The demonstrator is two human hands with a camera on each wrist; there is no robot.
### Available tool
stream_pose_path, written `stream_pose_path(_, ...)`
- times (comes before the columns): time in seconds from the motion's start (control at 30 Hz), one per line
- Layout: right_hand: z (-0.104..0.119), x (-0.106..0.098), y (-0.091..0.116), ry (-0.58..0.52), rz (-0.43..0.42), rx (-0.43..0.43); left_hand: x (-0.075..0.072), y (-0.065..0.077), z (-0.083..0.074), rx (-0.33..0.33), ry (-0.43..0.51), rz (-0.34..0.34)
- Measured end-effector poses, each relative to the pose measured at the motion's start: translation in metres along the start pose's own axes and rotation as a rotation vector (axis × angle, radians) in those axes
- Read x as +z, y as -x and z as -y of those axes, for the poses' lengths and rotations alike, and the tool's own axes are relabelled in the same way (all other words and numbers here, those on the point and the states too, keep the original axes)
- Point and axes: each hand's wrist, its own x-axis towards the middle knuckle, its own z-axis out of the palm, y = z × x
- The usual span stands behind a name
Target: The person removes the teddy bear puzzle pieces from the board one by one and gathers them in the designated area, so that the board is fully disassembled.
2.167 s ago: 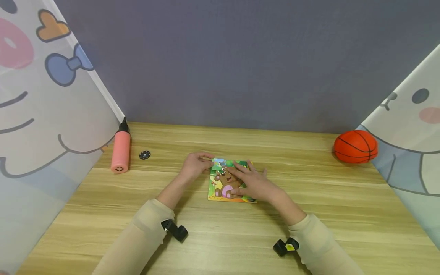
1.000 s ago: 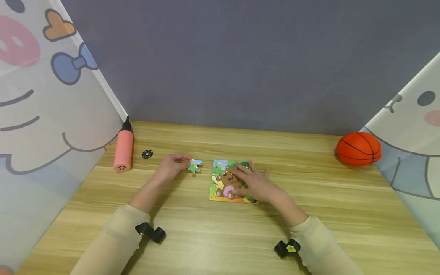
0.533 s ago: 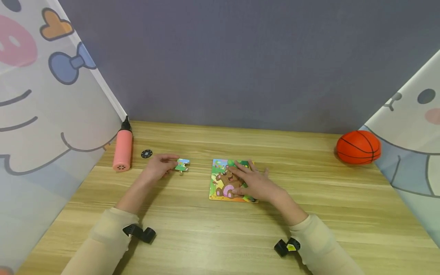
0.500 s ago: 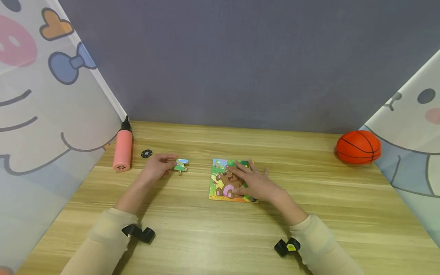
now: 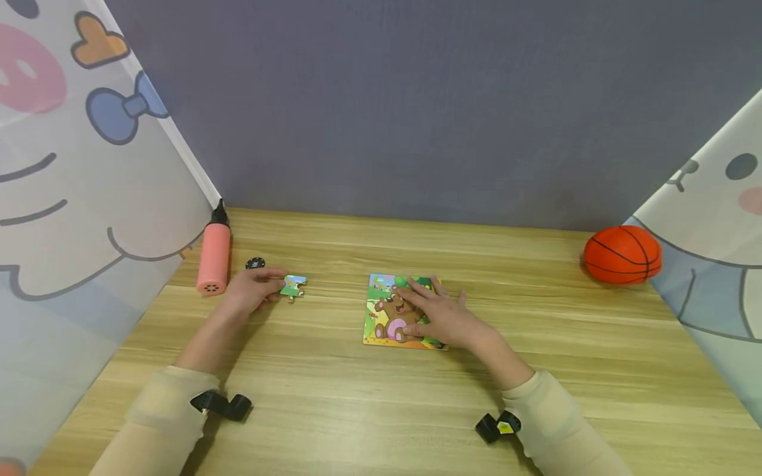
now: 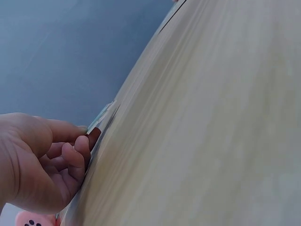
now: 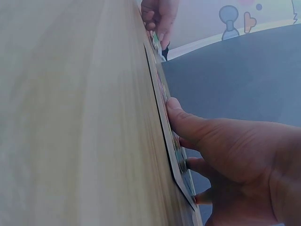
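My left hand (image 5: 253, 289) pinches a jigsaw piece (image 5: 293, 285), blue and green on top, by its left side in the head view. In the left wrist view this piece (image 6: 99, 117) appears nearly edge-on, just above the tabletop, between thumb and fingers. Fingers spread, my right hand (image 5: 448, 320) rests on the flat square jigsaw puzzle (image 5: 378, 316) with a brown bear picture. It covers the puzzle's right part. The right wrist view catches the puzzle's thin edge (image 7: 167, 136) under the fingertips.
A pink hand pump (image 5: 213, 259) with a black nozzle lies at the back left. Close behind my left hand is a round black chip (image 5: 255, 263). An orange toy basketball (image 5: 622, 255) sits at the far right, and a grey wall panel (image 5: 405, 119) stands behind the wooden table (image 5: 357, 410).
My left hand has lifted the piece away from the puzzle's upper left corner and carried it left, towards the black chip. My right hand stays on the puzzle.
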Motion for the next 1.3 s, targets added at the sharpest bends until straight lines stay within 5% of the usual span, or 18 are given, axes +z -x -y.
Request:
stream_pose_path(0.67,0.0,0.0,-0.001,0.006,0.003,-0.004,-0.022,0.009,0.009,0.021,-0.069,0.013)
stream_pose_path(1.3,0.0,-0.001,-0.002,0.008,0.015,0.006,-0.024,0.011,0.007,0.037,-0.064,-0.004)
